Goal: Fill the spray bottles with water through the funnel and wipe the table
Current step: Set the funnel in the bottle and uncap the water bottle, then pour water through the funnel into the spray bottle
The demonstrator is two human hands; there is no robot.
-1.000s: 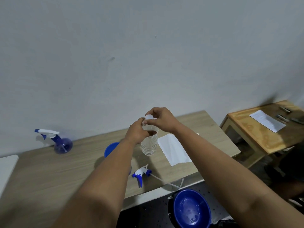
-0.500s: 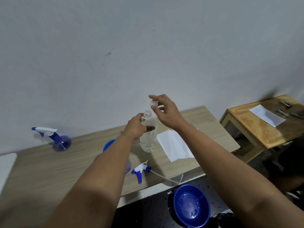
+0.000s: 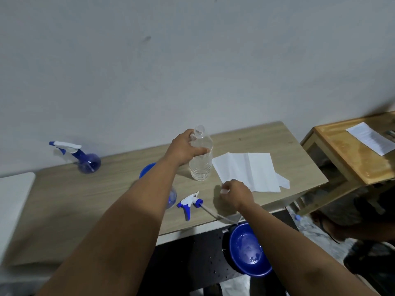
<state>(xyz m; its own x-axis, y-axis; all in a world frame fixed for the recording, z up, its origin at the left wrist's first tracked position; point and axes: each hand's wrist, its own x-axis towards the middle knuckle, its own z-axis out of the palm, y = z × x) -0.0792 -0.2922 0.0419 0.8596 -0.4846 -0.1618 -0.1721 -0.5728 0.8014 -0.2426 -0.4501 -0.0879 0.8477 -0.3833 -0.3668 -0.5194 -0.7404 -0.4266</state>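
Note:
A clear water bottle (image 3: pixel 201 165) stands uncapped on the wooden table (image 3: pixel 85 201); my left hand (image 3: pixel 185 149) grips its shoulder. My right hand (image 3: pixel 235 194) is down at the table just right of a loose spray head, pinching the small white cap (image 3: pixel 223 191). The blue-and-white spray head (image 3: pixel 189 203) with its tube lies near the front edge. A blue funnel (image 3: pixel 146 169) sits in a spray bottle (image 3: pixel 172 196) mostly hidden behind my left arm. Another blue spray bottle (image 3: pixel 85 160) with its head on stands at the back left. A white paper towel (image 3: pixel 248 171) lies right of the water bottle.
A blue bowl (image 3: pixel 248 253) sits on the dark floor below the table's front edge. A small wooden side table (image 3: pixel 346 154) with a sheet of paper (image 3: pixel 372 137) stands at the right. A white surface (image 3: pixel 12 197) borders the table's left end. The wall is close behind.
My right hand has unscrewed the cap, lifted it off the bottle and brought it down to the table near the paper towel. My left hand keeps holding the bottle.

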